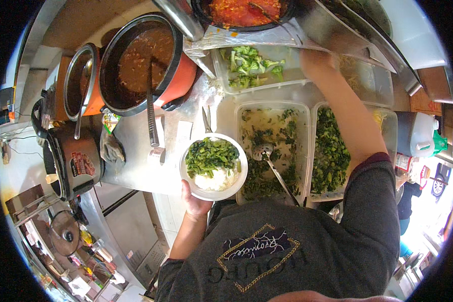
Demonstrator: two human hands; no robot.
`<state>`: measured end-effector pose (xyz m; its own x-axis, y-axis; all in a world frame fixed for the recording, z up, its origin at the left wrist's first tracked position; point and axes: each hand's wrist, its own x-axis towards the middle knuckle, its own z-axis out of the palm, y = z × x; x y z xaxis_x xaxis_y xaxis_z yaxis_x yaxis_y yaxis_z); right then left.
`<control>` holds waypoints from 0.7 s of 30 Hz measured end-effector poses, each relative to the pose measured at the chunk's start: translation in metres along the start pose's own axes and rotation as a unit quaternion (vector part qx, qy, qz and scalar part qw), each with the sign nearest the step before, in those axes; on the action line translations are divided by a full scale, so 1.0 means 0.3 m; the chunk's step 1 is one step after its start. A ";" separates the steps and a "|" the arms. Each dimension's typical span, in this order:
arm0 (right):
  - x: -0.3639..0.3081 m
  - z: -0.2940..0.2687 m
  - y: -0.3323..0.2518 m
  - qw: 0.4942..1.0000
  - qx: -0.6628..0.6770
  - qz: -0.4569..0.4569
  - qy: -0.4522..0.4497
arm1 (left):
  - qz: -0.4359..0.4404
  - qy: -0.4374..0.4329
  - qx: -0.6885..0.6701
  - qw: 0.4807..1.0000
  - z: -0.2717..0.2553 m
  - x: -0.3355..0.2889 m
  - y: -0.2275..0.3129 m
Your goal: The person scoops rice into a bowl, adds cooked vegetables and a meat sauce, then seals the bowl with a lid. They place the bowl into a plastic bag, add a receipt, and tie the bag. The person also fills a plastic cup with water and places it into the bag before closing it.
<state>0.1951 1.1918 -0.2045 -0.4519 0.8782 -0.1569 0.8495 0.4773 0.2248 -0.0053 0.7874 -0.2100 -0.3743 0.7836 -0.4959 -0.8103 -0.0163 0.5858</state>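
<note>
My left hand [197,204] holds a white round bowl [242,173] from below and its near left side, thumb at the rim. Inside lie white rice [214,182] and chopped cooked greens [211,155]. My right arm stretches far forward over the trays. My right hand [319,64] is at the far trays, beside broccoli pieces [249,60] in a clear plastic tray [256,88]; its fingers are hidden under a foil-covered ledge [251,38]. Between my arms, a slotted spoon [262,152] rests in a tray of chopped greens in liquid [277,121].
Another tray of chopped greens [329,151] sits below my right forearm. On the left stand a large orange pot of brown stew [141,60] with a ladle [151,110], and a smaller pot [83,75]. Scissors [207,121] lie beyond the bowl. A pan of red sauce [244,12] is above the ledge.
</note>
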 end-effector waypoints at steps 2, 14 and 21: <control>0.021 -0.012 -0.076 0.999 0.048 -0.016 -0.008 | 0.007 0.011 0.009 1.000 -0.003 0.008 0.001; -0.062 -0.049 0.122 0.999 0.003 -0.042 0.004 | -0.029 0.025 0.020 0.999 -0.033 0.024 0.009; 0.036 -0.079 -0.009 0.858 0.265 -0.124 -0.423 | -0.039 -0.019 -0.030 0.999 -0.022 0.029 0.002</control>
<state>0.1815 1.2006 -0.1840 -0.4683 0.3078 -0.8282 0.8613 0.3679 -0.3503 -0.0120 0.7902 -0.2184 -0.2931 0.8071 -0.5125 -0.8617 0.0092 0.5073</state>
